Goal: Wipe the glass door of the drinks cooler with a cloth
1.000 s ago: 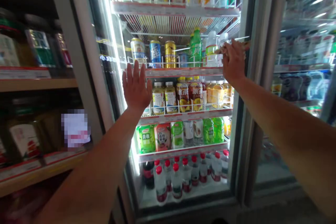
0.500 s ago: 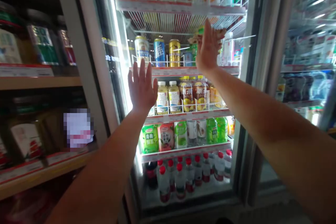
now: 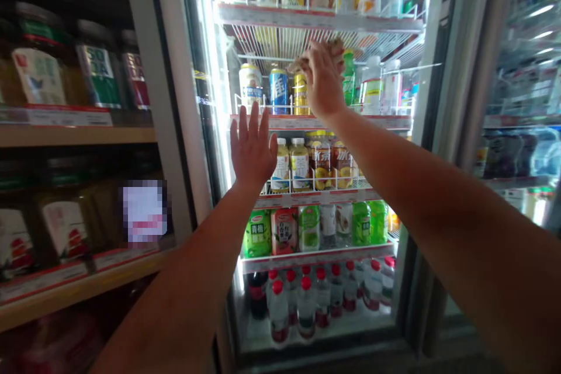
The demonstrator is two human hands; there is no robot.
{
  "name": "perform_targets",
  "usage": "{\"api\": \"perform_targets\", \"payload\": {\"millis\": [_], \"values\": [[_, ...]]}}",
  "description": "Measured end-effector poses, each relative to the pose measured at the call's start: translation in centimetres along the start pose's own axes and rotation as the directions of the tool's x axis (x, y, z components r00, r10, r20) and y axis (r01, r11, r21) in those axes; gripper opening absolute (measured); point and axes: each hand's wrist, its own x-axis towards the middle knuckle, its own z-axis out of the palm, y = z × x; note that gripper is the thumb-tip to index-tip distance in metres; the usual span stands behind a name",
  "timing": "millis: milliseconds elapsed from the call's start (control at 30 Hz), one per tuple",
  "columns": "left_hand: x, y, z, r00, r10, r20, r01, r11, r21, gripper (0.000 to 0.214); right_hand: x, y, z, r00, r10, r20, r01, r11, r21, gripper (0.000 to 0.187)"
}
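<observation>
My left hand [image 3: 253, 149] is raised with its fingers spread, held up before the glass door of a lit drinks fridge; its palm seems to rest on the glass. Higher and to the right, my right hand [image 3: 324, 82] presses a crumpled brownish cloth [image 3: 337, 49] against the door. Parts of the cloth stick out on both sides of the fingers, and the rest is hidden beneath them. Behind the glass near this hand stand a gold can [image 3: 300, 93], a blue can [image 3: 279, 90] and a green bottle [image 3: 349, 79].
Wire shelves inside the fridge carry bottled teas [image 3: 300, 166], green drink bottles [image 3: 257, 234] and red-capped bottles [image 3: 305, 310]. At left, a wooden shelf [image 3: 79, 134] holds several dark bottles. A metal door frame [image 3: 464, 82] and another glazed fridge stand to the right.
My right hand and the cloth have moved left across the glass, from before the green bottle to beside the gold can. The view has shifted slightly left. My left hand stays spread.
</observation>
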Motion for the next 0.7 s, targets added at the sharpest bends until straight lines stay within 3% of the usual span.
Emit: {"api": "perform_targets", "payload": {"millis": [200,300,400,533,700], "values": [[-0.1,-0.1,0.1,1.000,0.024,-0.016,-0.023,0.999,0.047,0.059,2.7,-1.2,-0.4,0.993,-0.086,0.085,0.086,0.996,0.003,0.034],[-0.1,-0.2,0.2,1.000,0.018,-0.006,-0.017,0.999,0.029,0.060,3.7,-2.0,0.0,0.996,-0.087,0.037,0.086,0.996,0.020,0.036],[0.0,-0.2,0.3,1.000,0.002,-0.002,-0.002,1.000,0.007,0.063,1.8,-3.7,0.6,0.993,-0.108,0.042,0.107,0.994,0.012,0.041],[0.0,-0.2,0.4,1.000,-0.011,-0.026,0.012,0.999,0.038,0.069,-1.5,-5.8,0.4,0.965,-0.215,0.151,0.213,0.977,0.034,0.043],[-0.3,0.1,0.1,1.000,-0.019,0.010,0.019,0.999,0.035,0.064,-1.5,-5.4,-0.8,0.936,-0.226,0.269,0.215,0.974,0.070,0.045]]}}
